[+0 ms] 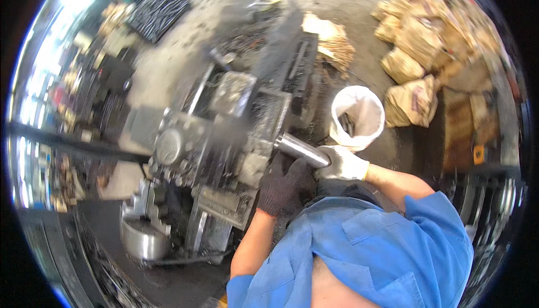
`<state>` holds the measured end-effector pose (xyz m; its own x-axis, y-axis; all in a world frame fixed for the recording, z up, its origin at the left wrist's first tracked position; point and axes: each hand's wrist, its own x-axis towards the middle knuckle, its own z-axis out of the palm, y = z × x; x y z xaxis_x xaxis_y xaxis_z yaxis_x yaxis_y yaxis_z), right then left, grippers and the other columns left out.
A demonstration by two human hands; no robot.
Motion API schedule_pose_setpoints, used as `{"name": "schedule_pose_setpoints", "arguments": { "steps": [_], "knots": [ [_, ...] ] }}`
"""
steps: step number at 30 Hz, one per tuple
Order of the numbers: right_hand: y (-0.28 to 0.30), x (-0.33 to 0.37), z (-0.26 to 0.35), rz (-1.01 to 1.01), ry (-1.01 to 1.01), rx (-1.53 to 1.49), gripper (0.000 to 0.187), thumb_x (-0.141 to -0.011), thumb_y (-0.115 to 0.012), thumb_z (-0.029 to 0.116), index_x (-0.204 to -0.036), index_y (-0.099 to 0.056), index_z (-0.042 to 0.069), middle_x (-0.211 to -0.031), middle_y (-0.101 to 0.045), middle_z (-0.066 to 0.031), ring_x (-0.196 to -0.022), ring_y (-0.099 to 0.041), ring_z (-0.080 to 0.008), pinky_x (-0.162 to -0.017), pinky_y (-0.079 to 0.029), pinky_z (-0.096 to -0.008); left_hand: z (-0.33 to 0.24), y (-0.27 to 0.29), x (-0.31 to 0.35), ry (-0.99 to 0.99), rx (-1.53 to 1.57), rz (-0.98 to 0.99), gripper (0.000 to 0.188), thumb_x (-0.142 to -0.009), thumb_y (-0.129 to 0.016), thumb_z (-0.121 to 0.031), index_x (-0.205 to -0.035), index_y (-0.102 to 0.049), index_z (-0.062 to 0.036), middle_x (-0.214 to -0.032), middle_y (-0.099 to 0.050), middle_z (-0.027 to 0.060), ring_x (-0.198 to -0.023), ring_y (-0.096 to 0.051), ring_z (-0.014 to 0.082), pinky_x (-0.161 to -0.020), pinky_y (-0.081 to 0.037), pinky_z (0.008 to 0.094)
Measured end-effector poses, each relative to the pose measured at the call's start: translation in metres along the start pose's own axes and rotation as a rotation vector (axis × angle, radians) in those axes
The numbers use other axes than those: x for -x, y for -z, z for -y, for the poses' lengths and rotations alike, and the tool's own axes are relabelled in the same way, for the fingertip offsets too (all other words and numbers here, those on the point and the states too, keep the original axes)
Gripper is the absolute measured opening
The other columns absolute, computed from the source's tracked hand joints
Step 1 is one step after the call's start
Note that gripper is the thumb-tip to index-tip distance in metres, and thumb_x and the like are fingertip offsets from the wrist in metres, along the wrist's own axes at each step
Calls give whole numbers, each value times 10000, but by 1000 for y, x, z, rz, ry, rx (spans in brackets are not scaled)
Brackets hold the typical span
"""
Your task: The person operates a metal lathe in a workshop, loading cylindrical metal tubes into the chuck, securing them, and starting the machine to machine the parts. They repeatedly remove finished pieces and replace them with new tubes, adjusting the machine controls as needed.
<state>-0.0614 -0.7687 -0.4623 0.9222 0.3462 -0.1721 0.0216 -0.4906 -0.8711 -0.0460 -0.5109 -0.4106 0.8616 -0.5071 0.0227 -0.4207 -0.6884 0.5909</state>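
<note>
A shiny metal cylinder (302, 150) lies at a slant in front of my body, its far end pointing up and left. My right hand (343, 164), in a whitish work glove, is closed around the near end. From below, my left hand (285, 189) in a dark knitted glove has its thumb and fingers against the cylinder's side; part of its grip is hidden under the metal. Just left of the hands is the lathe carriage (227, 201), with a round-topped tool post (170, 145). The lathe chuck (145, 238) with stepped jaws sits at lower left.
Beyond my right hand stands a white-lined bin (359, 97) with dark pieces inside. Several filled tan sacks (415, 44) are heaped at the far right. A stack of brownish sheets (331, 38) lies behind the machine. A dark wrapped bundle (161, 8) rests on the floor at far left.
</note>
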Motion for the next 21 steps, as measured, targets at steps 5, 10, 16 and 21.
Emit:
{"name": "schedule_pose_setpoints", "arguments": {
  "steps": [5, 10, 16, 21],
  "knots": [
    [25, 57, -162, -292, -640, -369, 367, -860, -811, 368, -1026, -724, 53, -812, -695, -78, -720, -643, -226, -665, -513, -383, 11, -45, 21, 333, 390, 99, 381, -995, -745, -293, -1263, -735, -22, -1274, -747, 159, -1151, -722, 291, -1014, -543, 388],
    [53, 61, -231, -673, -994, -641, 457, -893, -801, 534, -1017, -738, 99, -745, -654, -45, -625, -599, -214, -555, -480, -402, 41, -102, 39, 351, 385, 180, 313, -1012, -739, -259, -1222, -753, -28, -1127, -766, 102, -1007, -720, 197, -889, -580, 356],
    [30, 88, -358, -474, -789, -5, 571, -974, -638, 539, -1303, -746, 85, -1211, -772, -198, -1069, -749, -374, -892, -583, -466, 55, -142, 44, 477, 495, 295, 316, -1013, -746, -270, -1222, -755, -34, -1097, -763, 96, -906, -732, 176, -787, -596, 337],
    [-9, 177, -321, -597, -762, -37, 445, -916, -719, 391, -1172, -794, 35, -1082, -797, -218, -1009, -765, -372, -911, -579, -435, 44, -163, 31, 278, 273, 311, 358, -1007, -747, -307, -1241, -761, -37, -1143, -783, 118, -995, -737, 215, -890, -587, 367]
  ]
}}
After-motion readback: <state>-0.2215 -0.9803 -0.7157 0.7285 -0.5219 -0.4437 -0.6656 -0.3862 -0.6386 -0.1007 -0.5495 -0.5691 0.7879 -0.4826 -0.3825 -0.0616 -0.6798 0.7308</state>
